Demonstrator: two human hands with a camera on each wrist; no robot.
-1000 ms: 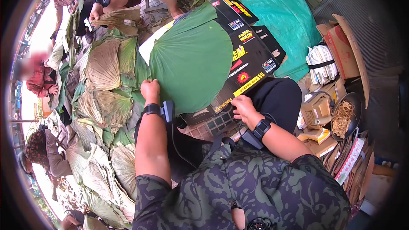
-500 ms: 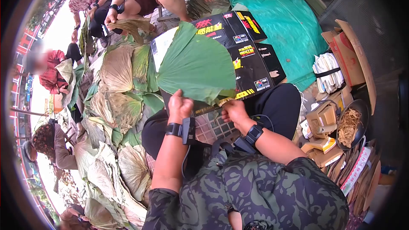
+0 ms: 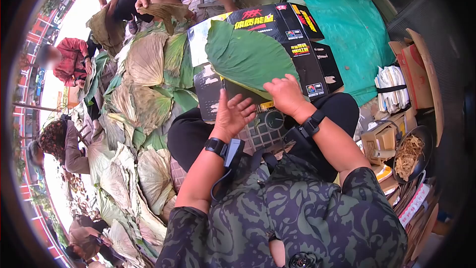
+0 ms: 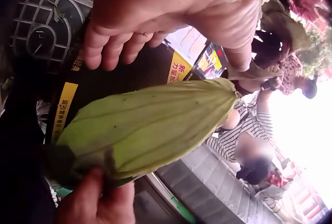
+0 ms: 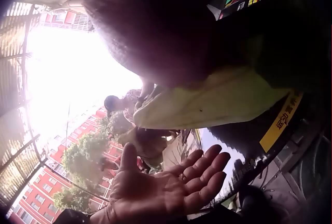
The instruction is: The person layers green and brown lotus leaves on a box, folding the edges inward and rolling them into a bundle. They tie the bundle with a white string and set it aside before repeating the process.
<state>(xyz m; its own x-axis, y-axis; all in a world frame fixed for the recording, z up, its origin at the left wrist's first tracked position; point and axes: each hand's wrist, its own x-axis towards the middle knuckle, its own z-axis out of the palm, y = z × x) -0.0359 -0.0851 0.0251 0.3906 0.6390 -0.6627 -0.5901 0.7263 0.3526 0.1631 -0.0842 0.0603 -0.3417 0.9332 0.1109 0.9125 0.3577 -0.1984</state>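
A large green leaf [image 3: 250, 57] is held over a black printed cardboard sheet [image 3: 310, 69], its stretch narrower and doubled over. My right hand [image 3: 286, 97] pinches the leaf's near right edge between thumb and fingers. The left wrist view shows the leaf's pale, veined underside [image 4: 150, 125] as a long folded shape, with the right fingertips [image 4: 91, 187] at its lower end. My left hand [image 3: 233, 115] is off the leaf, palm turned up and fingers spread, just short of its near left edge. That open palm [image 5: 161, 187] also appears in the right wrist view.
Dried and half-green leaves [image 3: 144, 64] lie overlapping along the left. A teal tarp [image 3: 342, 25] covers the far right. Beside my right knee stand cardboard boxes [image 3: 382, 139], a paper stack [image 3: 391, 89] and a dark pan of brown shreds [image 3: 409, 156]. Other people sit across and to the left.
The leaf went from broadly spread to folded and narrower. My left hand let go of its edge and opened. My right hand came up onto the leaf's near right edge.
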